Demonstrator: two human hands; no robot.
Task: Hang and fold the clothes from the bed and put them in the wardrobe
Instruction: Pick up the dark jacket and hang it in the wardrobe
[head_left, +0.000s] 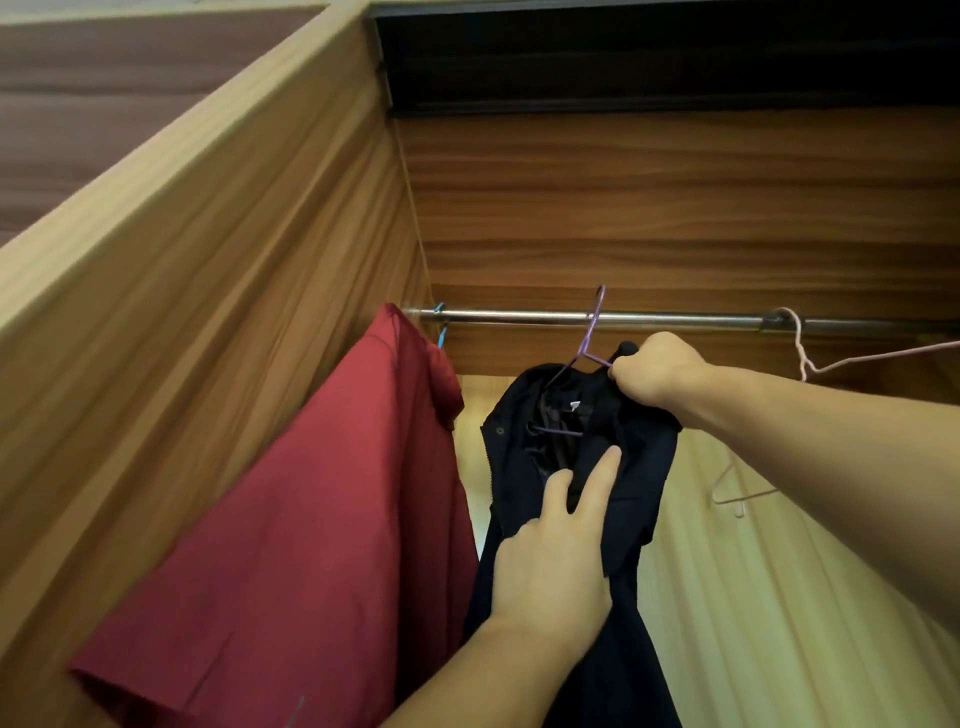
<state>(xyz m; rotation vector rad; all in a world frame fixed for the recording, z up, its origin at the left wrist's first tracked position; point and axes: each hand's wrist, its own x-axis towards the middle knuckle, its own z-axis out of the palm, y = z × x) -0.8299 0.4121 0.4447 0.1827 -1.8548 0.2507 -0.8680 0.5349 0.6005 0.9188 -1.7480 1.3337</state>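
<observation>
The wardrobe (218, 270) fills the head view, its wood-grain side panel running from 9 o'clock up to 12 and its back wall spanning the top right. A steel hanging rail (519, 316) crosses the interior horizontally just above centre.

A red shirt (322, 509) hangs at 8 o'clock against the side panel, on a blue hanger (441, 332) whose hook sits at the rail's left end.

Just right of it, at 6 o'clock from the rail's middle, hangs a dark navy jacket (597, 597), collar open and showing a small white label. It sits on a purple wire hanger (592, 332) whose hook is over the rail.

The left hand (556, 551) comes up from 6 o'clock and lies against the jacket's front, two fingers straight and spread on the cloth; whether the thumb pinches the fabric cannot be told. The right hand (657, 371) reaches in from 3 o'clock, fingers curled tight, gripping the jacket's shoulder and the hanger's arm together just below the rail.

At 3 o'clock a pink wire hanger (800, 353) hooks on the rail, and a second pink hanger (737, 499) shows partly behind the right forearm.
</observation>
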